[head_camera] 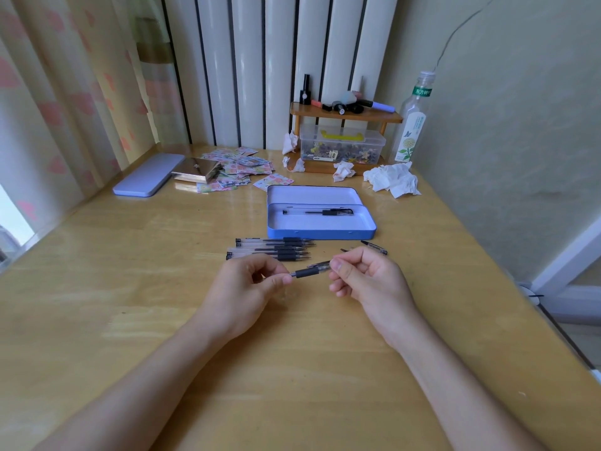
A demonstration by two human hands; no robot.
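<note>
Over the wooden table (162, 320), my left hand (250, 284) and my right hand (364, 278) both pinch one black-grip gel pen (310, 271), held level between them. The left fingers hold its tip end, the right fingers its clear barrel. Just beyond the hands several capless gel pens (273, 249) lie side by side. A loose pen cap (374, 247) lies to the right of them. Behind stands an open blue tin pencil case (322, 227) with one capped pen (320, 212) inside.
A closed lilac tin case (148, 174), a metallic box (195, 170) and scattered stickers (240, 167) lie at the back left. Crumpled tissues (392, 180), a clear storage box (341, 148) under a small wooden shelf (344, 115) and a plastic bottle (411, 125) stand at the back right.
</note>
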